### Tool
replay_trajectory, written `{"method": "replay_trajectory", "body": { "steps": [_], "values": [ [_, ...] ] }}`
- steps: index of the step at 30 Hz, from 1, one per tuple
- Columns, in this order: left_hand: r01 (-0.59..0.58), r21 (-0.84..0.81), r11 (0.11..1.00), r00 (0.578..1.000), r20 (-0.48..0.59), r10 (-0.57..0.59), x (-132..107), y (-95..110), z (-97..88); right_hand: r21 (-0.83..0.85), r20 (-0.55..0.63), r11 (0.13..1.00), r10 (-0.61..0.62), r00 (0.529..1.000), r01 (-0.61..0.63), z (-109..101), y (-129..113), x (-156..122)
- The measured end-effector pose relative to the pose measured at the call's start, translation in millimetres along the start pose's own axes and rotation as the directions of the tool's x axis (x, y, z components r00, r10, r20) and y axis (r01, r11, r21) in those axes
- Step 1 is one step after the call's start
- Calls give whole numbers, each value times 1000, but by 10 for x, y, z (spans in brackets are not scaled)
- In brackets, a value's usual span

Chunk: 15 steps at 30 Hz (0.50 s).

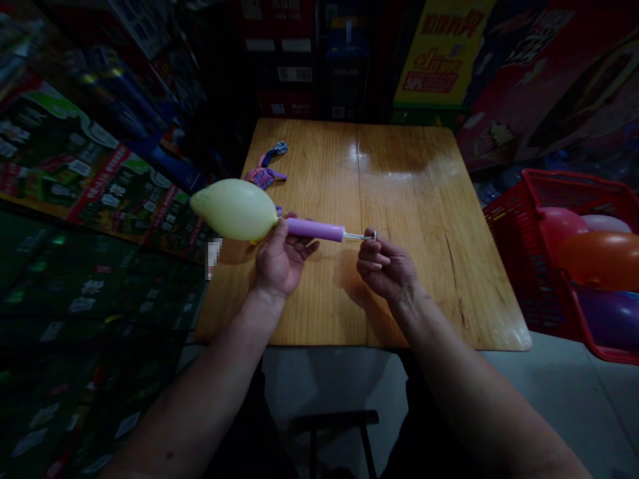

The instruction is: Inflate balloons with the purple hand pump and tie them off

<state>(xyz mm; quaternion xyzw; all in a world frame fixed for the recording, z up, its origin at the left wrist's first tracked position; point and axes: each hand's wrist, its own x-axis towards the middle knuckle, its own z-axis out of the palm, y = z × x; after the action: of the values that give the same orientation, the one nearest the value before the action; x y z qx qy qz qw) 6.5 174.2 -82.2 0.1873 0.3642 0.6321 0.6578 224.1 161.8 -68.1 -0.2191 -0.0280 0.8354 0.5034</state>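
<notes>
A purple hand pump (319,230) lies level above the wooden table (419,266), its white rod partly drawn out on the right. My left hand (282,256) is closed round the pump's nozzle end, the thumb at the neck of a pale yellow balloon (234,209). The balloon is partly inflated and points left. My right hand (384,263) grips the pump's white handle at the rod's end. Behind the balloon, several limp balloons (264,174) in pink, purple and dark blue lie on the table.
To the right stands a red basket (544,266) holding inflated balloons, among them an orange balloon (604,259) and a purple balloon (609,318). Stacked green cartons (90,286) line the left side. More boxes (287,66) stand behind the table. A dark stool (339,420) is below its front edge.
</notes>
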Motion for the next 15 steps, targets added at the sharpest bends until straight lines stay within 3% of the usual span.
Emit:
{"method": "replay_trajectory", "body": {
  "steps": [4,7,11,13,15],
  "values": [
    [57,13,998,998,15,-57,-81,-146,78,31,-44,998,64,997,-62,30,157,47],
    [55,12,998,998,16,-55,-29,-87,58,-16,-59,997,72,996,-73,48,67,10],
    [2,-9,1000,999,-40,-2,46,62,-10,-47,-28,999,0,1000,-1,27,-96,-47],
    [-13,-18,1000,999,-37,13,23,44,-10,-27,-27,999,-17,999,17,15,-49,-23],
    [61,-7,998,998,5,-61,-23,-33,13,-17,-29,1000,8,1000,-9,14,66,23]
  ]
}}
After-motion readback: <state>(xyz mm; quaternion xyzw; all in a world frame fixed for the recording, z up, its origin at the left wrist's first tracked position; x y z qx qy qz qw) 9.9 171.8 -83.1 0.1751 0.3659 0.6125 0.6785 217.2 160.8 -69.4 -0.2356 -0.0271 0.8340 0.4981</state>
